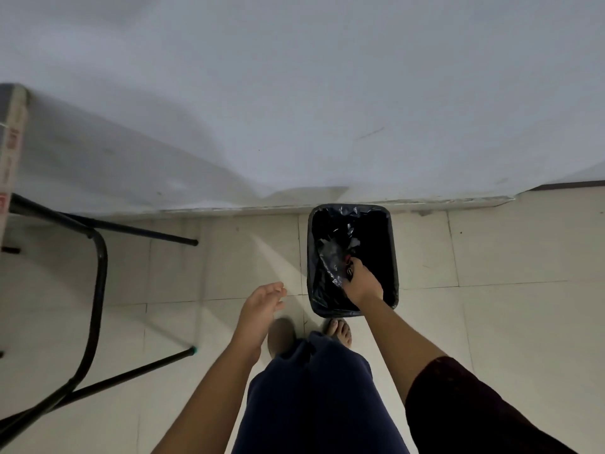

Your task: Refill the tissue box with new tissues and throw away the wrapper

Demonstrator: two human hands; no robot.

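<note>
Legs: dark blue trousers [314, 398] fill the bottom middle of the view; two bare feet [339, 330] stand on the floor just short of the bin.
Right sleeve: dark cloth [465, 407] covers the upper arm at lower right; the forearm is bare and reaches forward and down.
Left hand [262, 304]: held over the floor to the left of the bin, apart from it; fingers [275, 290] spread loosely, nothing in them.
Right hand [361, 283]: reaches past the near rim, down inside the bin.
Right fingers [355, 265]: curled down among crumpled plastic; whether they grip anything I cannot tell, since the tips are lost in the dark.
Wrapper: something small and dark with a bit of red shows at the fingertips, but it cannot be told apart from the bag; if it is the wrapper, it lies inside the bin under the right hand.
Bin [394, 257]: black, rectangular, standing on the floor beside the wall, lined with a shiny black bag [330, 253] that is creased and slumped inward on its left side.
Floor [507, 250]: pale tiles with thin dark joints.
Bench [13, 142]: only an edge shows at far left, with black tube legs [98, 273] running down to the floor.
Wall [294, 93]: plain white, meeting the floor just behind the bin; a short dark scuff marks it at upper right.
</note>
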